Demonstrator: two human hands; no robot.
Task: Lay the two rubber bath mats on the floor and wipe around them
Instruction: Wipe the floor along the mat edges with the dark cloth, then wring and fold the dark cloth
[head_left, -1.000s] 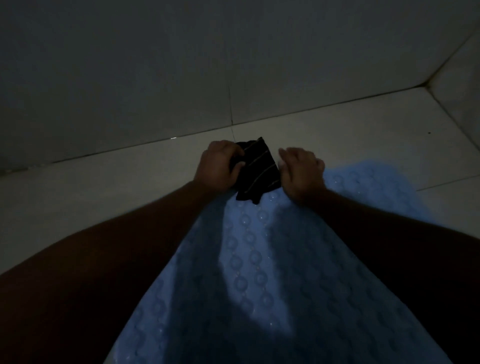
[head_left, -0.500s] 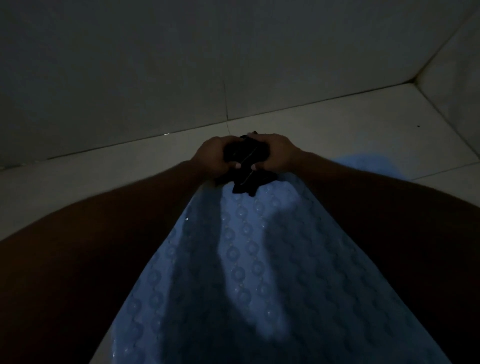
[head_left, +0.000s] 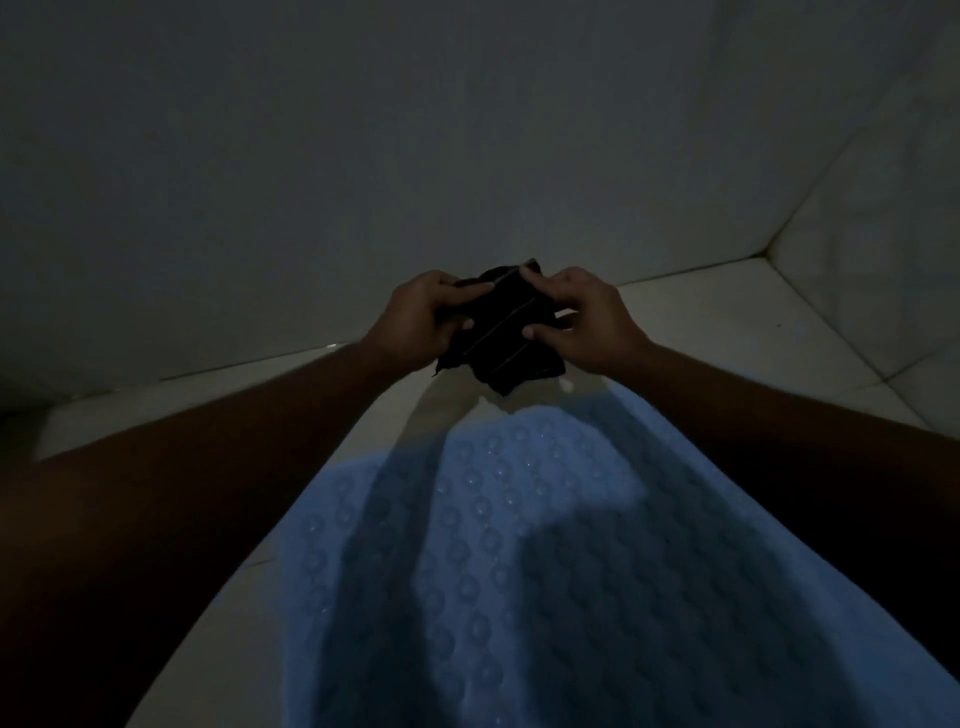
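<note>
While cloth (head_left: 501, 332) is held, mat (head_left: 519, 519) lengthwise toward wall (head_left: 363, 156)

One mat (head_left: 519, 519) noted: pale blue rubber, patterned all over with rings, laid flat on the floor (head_left: 727, 317), rounded far end toward the wall (head_left: 363, 156), much of it shadowed. A cloth (head_left: 501, 338) noted: black, thin pale stripes, crumpled, held up just past the mat's far end, pinched between left hand (head_left: 415, 322) and right hand (head_left: 592, 330).
</note>
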